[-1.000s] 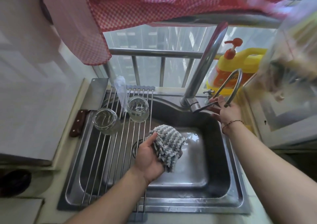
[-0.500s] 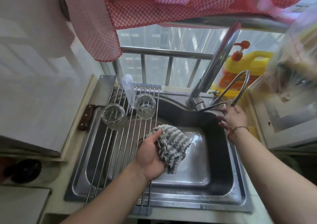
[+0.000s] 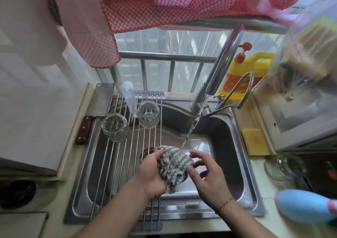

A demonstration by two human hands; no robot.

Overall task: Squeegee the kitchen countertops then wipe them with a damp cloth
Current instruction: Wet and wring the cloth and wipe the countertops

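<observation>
A grey-and-white knitted cloth (image 3: pixel 173 166) is bunched over the steel sink (image 3: pixel 228 146). My left hand (image 3: pixel 152 174) grips the cloth from its left side. My right hand (image 3: pixel 206 175) is beside the cloth on the right, fingers spread and loosely bent, fingertips at the cloth's edge. Water runs from the tall faucet (image 3: pixel 220 68) in a thin stream that lands on the cloth's far edge.
A wire rack (image 3: pixel 125 155) spans the sink's left half with two upturned glass jars (image 3: pixel 114 127) (image 3: pixel 148 113). A cleaver (image 3: pixel 94 108) lies at the left. A yellow sponge (image 3: pixel 255 141), yellow detergent bottle (image 3: pixel 242 73), glass lid (image 3: pixel 286 166) and blue item (image 3: pixel 304 208) sit at the right.
My right hand left the faucet handle and came down next to the cloth. Water now flows from the faucet onto the cloth. My left hand kept hold of the cloth.
</observation>
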